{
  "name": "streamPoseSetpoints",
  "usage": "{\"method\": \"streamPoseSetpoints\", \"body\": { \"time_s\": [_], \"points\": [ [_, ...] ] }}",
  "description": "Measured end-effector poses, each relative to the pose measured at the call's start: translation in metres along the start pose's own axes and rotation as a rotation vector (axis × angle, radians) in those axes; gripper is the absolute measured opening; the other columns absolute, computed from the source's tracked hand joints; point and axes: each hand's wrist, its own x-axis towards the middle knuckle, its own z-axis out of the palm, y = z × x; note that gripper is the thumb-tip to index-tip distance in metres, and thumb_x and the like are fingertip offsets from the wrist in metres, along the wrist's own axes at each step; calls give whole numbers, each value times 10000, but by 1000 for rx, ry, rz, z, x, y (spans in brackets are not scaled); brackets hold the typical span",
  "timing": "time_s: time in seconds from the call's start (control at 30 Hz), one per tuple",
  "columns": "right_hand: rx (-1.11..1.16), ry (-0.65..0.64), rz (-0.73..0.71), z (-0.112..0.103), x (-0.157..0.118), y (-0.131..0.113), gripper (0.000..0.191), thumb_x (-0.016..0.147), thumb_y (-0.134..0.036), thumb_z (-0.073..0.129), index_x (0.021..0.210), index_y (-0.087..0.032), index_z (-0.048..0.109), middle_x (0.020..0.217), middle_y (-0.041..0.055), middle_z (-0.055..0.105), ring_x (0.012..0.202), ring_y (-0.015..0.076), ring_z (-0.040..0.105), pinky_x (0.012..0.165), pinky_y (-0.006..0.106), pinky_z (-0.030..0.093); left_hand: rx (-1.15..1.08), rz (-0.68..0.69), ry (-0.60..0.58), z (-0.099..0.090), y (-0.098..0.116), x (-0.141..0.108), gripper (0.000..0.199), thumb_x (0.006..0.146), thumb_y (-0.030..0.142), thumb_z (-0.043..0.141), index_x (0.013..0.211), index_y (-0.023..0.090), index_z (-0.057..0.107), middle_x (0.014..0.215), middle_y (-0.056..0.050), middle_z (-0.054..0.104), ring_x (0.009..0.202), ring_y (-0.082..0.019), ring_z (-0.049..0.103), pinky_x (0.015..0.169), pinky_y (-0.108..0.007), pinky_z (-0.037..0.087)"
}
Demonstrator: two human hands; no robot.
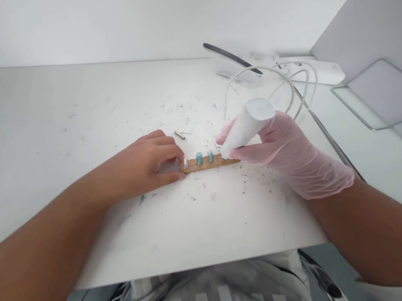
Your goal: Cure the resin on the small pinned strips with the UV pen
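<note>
A narrow tan stick lies crosswise on the white table, with several false nails along it. Two blue nails stand near its middle, and a clear nail is at its left end. My left hand, bare, pinches that left end between thumb and fingers. In my right hand, covered by a pink glove, is a white corded handheld device. Its narrow lower end is tilted down over the stick's right part and hides what lies there.
A small metal piece lies beyond the stick among scattered dark flecks. A black nail file lies farther back. The white cable loops behind my right hand near a white power strip. A wire frame stands at right.
</note>
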Motion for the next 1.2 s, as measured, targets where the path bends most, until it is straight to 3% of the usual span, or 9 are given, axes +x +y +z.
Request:
{"method": "streamPoseSetpoints", "body": {
  "time_s": [0.27, 0.57, 1.2],
  "points": [
    [-7, 2, -59, 1, 1, 5, 137, 770, -205, 824, 876, -274, 771, 886, -22, 782, 806, 189, 724, 680, 334, 593, 8, 3, -1, 0, 1, 0, 225, 916, 444, 646, 928, 252, 761, 956, -64, 721, 1005, -245, 582, 787, -360, 478],
    [-13, -1, -30, 0, 1, 2, 116, 769, -246, 833, 860, -277, 767, 901, -17, 787, 860, 211, 736, 745, 366, 615, 14, 15, 6, 0, 0, -1, 228, 925, 446, 640, 936, 252, 759, 949, -61, 724, 1005, -239, 587, 767, -346, 466],
    [-13, 4, -35, 1, 1, 3, 136, 760, -231, 842, 868, -278, 773, 902, -21, 795, 821, 197, 729, 673, 337, 591, 16, 11, 6, 0, 0, -1, 224, 930, 443, 644, 940, 252, 760, 968, -66, 726, 1012, -242, 585, 777, -352, 484]
  ]
}}
